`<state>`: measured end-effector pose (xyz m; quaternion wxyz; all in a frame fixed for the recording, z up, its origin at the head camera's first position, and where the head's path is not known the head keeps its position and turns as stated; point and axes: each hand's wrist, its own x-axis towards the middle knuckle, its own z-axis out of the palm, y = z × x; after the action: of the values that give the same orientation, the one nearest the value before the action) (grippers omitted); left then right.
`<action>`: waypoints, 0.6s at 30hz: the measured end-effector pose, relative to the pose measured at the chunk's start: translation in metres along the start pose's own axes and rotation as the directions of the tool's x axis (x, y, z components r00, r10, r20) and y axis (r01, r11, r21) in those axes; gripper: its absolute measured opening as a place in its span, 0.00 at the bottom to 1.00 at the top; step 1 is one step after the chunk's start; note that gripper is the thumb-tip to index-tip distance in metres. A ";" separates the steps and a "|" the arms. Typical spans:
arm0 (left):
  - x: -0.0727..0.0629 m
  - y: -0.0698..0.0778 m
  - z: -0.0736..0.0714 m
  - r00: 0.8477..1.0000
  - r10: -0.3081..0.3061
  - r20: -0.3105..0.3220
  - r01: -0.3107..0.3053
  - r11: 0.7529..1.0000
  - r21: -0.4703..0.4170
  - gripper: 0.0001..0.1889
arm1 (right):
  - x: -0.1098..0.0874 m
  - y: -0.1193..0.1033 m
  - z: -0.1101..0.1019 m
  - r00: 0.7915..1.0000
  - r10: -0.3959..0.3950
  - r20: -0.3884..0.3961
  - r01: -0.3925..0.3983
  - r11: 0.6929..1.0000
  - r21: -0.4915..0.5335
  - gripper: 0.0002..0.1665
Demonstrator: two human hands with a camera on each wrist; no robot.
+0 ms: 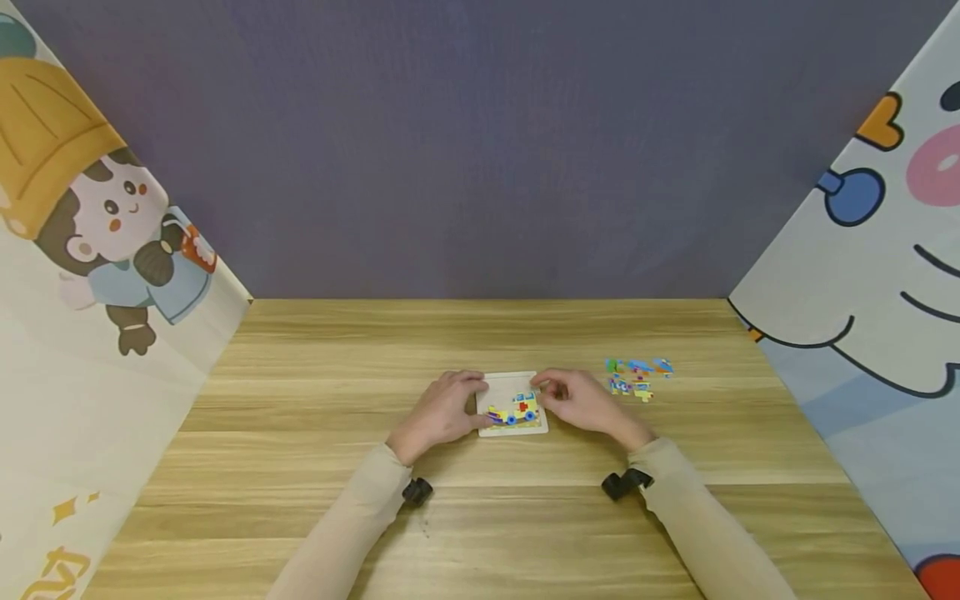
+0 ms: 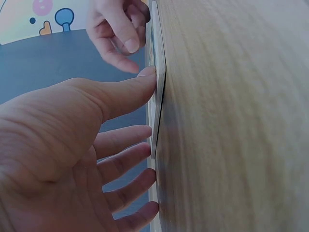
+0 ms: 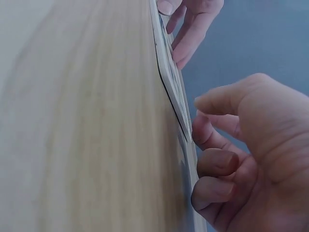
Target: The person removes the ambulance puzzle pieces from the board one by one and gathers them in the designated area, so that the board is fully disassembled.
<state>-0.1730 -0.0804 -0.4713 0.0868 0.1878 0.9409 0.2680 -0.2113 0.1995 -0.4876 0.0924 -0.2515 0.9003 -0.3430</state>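
A small puzzle tray [image 1: 507, 383] with a pale frame lies on the table, its lower part filled with pieces that show a yellow vehicle [image 1: 517, 412] with blue wheels. At the tray's left side is my left hand [image 1: 448, 408]. Its thumb [image 2: 130, 92] rests on the near left part of the frame, and the other fingers reach loosely along the far left edge. My right hand [image 1: 581, 402] is over the tray's right edge, index finger and thumb a little apart, the other fingers loosely curled. No piece shows between them.
Several loose, colourful puzzle pieces [image 1: 639, 379] lie on the wooden table [image 1: 360, 333] to the right of my right hand. A dark grey wall [image 1: 480, 167] stands behind the table, with cartoon-printed panels at both sides. Each wrist wears a small black camera [image 1: 417, 492].
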 end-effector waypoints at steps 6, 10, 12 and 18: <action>0.001 0.000 0.000 1.000 0.000 0.003 0.000 1.000 0.005 0.33 | 0.001 -0.002 0.000 0.998 -0.002 0.070 0.000 1.000 0.023 0.21; 0.001 0.000 0.001 1.000 0.005 -0.001 -0.005 1.000 0.005 0.33 | 0.001 -0.002 -0.001 0.995 -0.008 0.095 0.005 1.000 0.024 0.24; 0.001 0.000 0.001 1.000 0.006 -0.001 -0.006 1.000 0.007 0.33 | 0.001 -0.002 -0.001 0.995 -0.005 0.101 0.002 1.000 0.023 0.25; 0.001 -0.001 0.001 1.000 0.003 0.001 -0.003 1.000 0.009 0.33 | 0.001 -0.002 -0.001 0.994 -0.004 0.107 0.000 1.000 0.029 0.24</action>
<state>-0.1740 -0.0800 -0.4726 0.0859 0.1898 0.9418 0.2638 -0.2118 0.1986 -0.4856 0.1437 -0.2691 0.8888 -0.3420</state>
